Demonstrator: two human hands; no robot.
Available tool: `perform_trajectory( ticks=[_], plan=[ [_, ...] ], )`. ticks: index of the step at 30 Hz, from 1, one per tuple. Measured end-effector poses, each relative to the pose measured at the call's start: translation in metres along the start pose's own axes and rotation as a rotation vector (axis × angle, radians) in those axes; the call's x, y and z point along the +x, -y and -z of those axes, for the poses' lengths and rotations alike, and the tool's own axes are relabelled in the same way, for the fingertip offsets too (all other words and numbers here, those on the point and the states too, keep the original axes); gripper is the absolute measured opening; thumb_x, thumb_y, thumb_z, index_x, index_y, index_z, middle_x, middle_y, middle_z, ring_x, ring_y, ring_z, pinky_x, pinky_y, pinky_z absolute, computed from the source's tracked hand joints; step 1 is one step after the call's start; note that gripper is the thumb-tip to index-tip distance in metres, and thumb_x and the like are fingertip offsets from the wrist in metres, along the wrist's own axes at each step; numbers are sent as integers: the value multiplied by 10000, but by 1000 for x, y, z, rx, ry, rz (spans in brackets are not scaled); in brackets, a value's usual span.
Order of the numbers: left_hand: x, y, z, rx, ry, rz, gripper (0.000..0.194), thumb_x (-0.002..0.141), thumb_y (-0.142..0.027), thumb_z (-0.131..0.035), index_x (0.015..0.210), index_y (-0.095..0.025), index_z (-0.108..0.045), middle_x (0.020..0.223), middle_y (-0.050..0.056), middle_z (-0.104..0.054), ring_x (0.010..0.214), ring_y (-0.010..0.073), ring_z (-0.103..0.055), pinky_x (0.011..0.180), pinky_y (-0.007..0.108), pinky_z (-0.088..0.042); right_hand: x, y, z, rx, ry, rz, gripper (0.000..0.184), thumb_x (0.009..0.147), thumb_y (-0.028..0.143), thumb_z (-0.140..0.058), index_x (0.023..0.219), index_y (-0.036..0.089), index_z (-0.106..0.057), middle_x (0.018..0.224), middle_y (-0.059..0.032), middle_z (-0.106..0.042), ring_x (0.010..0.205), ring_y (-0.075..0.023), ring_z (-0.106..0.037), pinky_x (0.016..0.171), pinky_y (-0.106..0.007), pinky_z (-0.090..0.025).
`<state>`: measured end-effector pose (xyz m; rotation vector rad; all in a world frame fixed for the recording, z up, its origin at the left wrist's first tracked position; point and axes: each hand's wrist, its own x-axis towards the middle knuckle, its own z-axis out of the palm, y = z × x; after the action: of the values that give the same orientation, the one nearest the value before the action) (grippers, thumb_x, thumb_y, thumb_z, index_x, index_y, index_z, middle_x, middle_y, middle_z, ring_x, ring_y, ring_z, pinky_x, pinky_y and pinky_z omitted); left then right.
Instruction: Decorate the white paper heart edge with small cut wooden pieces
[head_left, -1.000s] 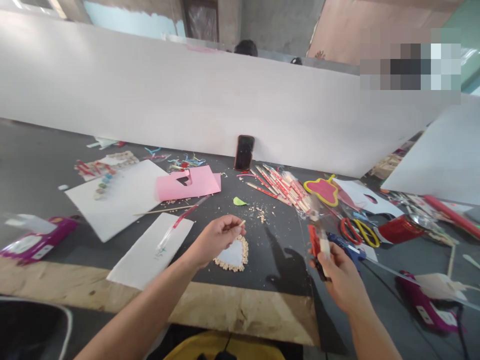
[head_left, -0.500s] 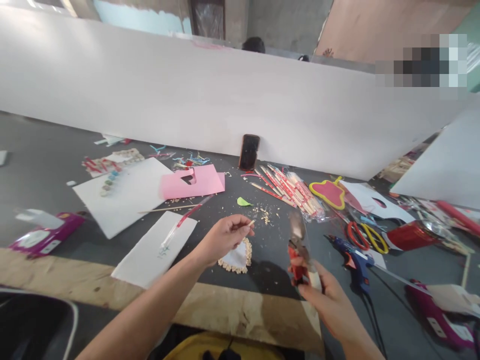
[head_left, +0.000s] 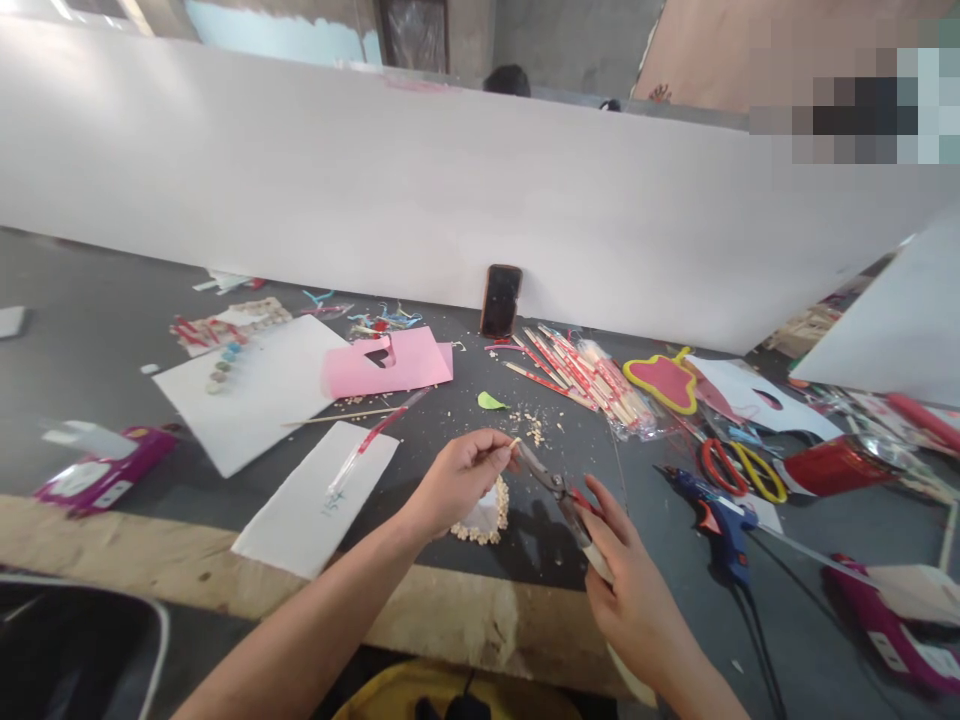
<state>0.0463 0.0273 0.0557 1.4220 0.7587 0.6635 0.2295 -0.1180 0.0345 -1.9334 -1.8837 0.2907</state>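
My left hand (head_left: 466,478) pinches a short piece of wooden stick (head_left: 516,443) between thumb and fingertips. My right hand (head_left: 622,565) grips pruning shears (head_left: 556,484) with red and whitish handles, and their blades reach the stick's end at my left fingertips. Whether the blades are closed on the stick is too small to tell. Partly hidden beneath my left hand lies a white cut-out (head_left: 480,518) edged with small wooden bits. Tiny wooden chips (head_left: 534,425) and a green scrap (head_left: 491,401) are scattered just beyond my hands.
A phone (head_left: 502,300) leans against the white partition (head_left: 420,190). Red-wrapped sticks (head_left: 574,368) lie behind my right hand. Farther right are scissors (head_left: 724,466), a blue glue gun (head_left: 716,520) and a red can (head_left: 836,470). Pink paper (head_left: 390,368) and white sheets (head_left: 319,500) lie left.
My right hand has swung the shears leftward, bringing the blades from well apart up to the stick. My left hand still holds the stick and has barely shifted.
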Motion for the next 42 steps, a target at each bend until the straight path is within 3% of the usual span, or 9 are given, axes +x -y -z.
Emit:
perform_trajectory(
  ticks=[4,11,17,21,23,27,32,37,42],
  plan=[
    [-2,-3,1,134,14,-20,267,848,-369,-481,823,-150,-632,564,-38,-472,492,73,-351,478,195,-287,-2,1,1,-30,23,-4,659,678,40,-386,1298,253,-453,1483,-69,-249,1322,-242,-326,1014,-439,-394],
    [-3,-4,2,163,106,-92,235,846,-302,-481,837,-140,-651,798,28,-651,783,149,-569,722,236,-427,-2,2,0,-127,-11,-8,613,683,45,-406,1256,250,-486,1484,-74,-245,1289,-275,-363,993,-474,-405],
    [-3,-3,3,153,121,-79,228,832,-304,-497,798,-142,-653,792,34,-675,779,164,-592,715,240,-439,-3,5,-1,-141,-65,25,531,695,58,-409,1184,238,-514,1451,-94,-309,1260,-279,-404,956,-458,-436],
    [-4,-5,3,168,100,-71,249,831,-327,-499,775,-145,-658,775,35,-677,769,167,-593,701,236,-431,0,4,-3,-77,-139,-33,557,763,138,-434,1308,200,-336,1382,-143,-402,1230,-259,-449,929,-421,-460],
    [-6,-8,2,171,117,-67,249,829,-329,-505,768,-145,-662,767,35,-680,755,167,-594,682,231,-426,4,4,-1,-92,-118,-38,600,815,241,-456,1369,171,-237,1311,-158,-479,1161,-260,-510,906,-419,-472],
    [-8,-20,-1,176,123,-75,261,836,-324,-503,757,-141,-673,757,34,-684,741,164,-594,667,230,-424,14,8,7,-189,-37,0,506,871,389,-423,1311,148,-360,1098,-148,-611,986,-265,-593,819,-414,-495],
    [-6,-24,-2,174,73,-70,253,829,-317,-510,755,-144,-680,751,25,-699,748,172,-613,681,238,-443,23,8,6,-226,-47,0,423,881,399,-400,1220,152,-458,986,-131,-646,889,-248,-622,739,-360,-496],
    [1,-7,-3,212,43,-43,272,831,-315,-490,726,-144,-673,739,19,-692,741,170,-613,689,234,-441,25,-1,-5,-220,8,-28,355,870,321,-400,1180,169,-483,1018,-115,-655,880,-227,-637,736,-328,-493],
    [6,-2,-5,155,46,-88,215,808,-294,-525,857,-151,-679,818,29,-690,797,175,-617,711,230,-452,25,-1,-7,-224,-21,-104,393,862,313,-397,1226,175,-453,1097,-118,-626,987,-245,-601,792,-354,-488]
  ],
)
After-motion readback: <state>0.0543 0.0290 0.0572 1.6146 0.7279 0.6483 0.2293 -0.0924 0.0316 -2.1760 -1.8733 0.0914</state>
